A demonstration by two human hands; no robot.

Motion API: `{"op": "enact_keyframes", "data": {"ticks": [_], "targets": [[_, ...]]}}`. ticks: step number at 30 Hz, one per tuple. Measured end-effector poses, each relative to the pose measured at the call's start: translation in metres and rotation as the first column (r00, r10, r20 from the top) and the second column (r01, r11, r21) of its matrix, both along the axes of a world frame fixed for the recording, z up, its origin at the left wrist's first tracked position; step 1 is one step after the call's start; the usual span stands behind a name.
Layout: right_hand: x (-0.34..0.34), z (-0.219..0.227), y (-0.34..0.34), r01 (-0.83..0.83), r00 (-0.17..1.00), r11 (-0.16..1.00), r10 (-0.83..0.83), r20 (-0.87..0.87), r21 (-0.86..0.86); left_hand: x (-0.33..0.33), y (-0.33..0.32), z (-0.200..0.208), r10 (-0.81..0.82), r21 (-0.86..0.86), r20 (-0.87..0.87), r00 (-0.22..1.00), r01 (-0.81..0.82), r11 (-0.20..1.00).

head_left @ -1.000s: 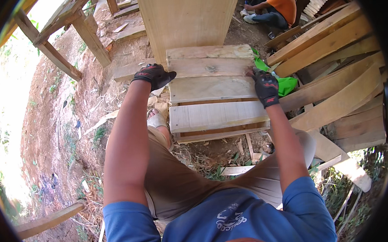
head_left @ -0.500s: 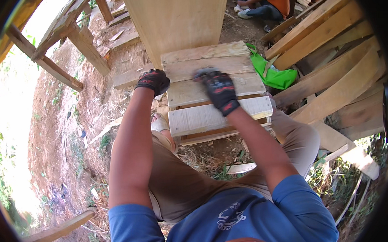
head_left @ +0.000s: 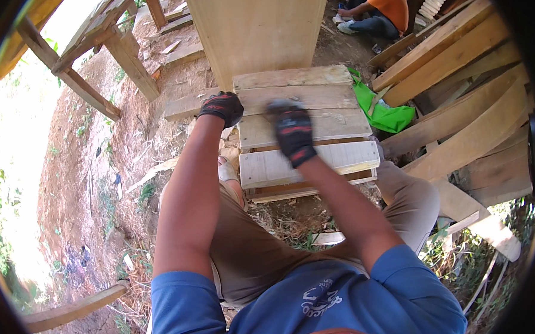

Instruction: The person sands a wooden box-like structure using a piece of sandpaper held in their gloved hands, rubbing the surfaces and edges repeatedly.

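A low slatted wooden bench (head_left: 331, 122) stands between my knees, its pale planks lying crosswise with a gap before the nearest, whiter plank. Black gloves with red marks cover both hands. My left hand (head_left: 224, 109) is closed at the left end of the planks, its fingers curled round the edge. Over the middle planks, my right hand (head_left: 294, 133) is blurred by motion. Its fingers are bent over a small greyish object (head_left: 280, 105) against the wood; blur and the glove hide what kind it is.
A wide upright board (head_left: 255, 30) rises just behind the bench. Green cloth (head_left: 390, 117) lies at its right, beside stacked planks (head_left: 450, 123). A wooden frame (head_left: 122, 60) stands far left. A person in orange (head_left: 386, 9) sits at the back right.
My right hand has moved left across the planks, with the greyish object still under its fingers. My left hand keeps its place at the edge. The whole view has shifted slightly.
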State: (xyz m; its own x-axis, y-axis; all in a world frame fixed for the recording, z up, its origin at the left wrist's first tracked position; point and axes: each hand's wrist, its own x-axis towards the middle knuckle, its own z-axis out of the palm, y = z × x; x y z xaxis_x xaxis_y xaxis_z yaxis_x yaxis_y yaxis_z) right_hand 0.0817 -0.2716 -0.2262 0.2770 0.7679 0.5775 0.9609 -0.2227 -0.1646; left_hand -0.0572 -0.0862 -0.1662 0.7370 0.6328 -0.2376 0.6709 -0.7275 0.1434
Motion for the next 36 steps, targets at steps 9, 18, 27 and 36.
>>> {"op": "enact_keyframes", "data": {"ticks": [9, 18, 27, 36], "targets": [[-0.002, 0.022, -0.006, -0.200, 0.979, 0.980, 0.200, 0.025, 0.005, -0.018, 0.020, -0.023, 0.003, 0.034, -0.026, 1.000, -0.002, 0.999], [0.197, 0.035, -0.125, 0.356, 0.932, 0.860, -0.295, 0.211, -0.365, -0.005, -0.002, 0.006, 0.134, -0.144, -0.039, 0.990, -0.138, 0.980], [0.077, 0.010, -0.054, 0.064, 0.997, 0.998, -0.065, 0.046, 0.016, 0.015, -0.009, 0.010, 0.100, -0.053, -0.100, 0.990, -0.105, 0.993], [0.018, 0.027, -0.009, -0.235, 0.970, 0.972, 0.236, 0.058, -0.019, -0.007, 0.003, -0.009, 0.040, 0.058, -0.016, 0.999, -0.039, 0.998]]}}
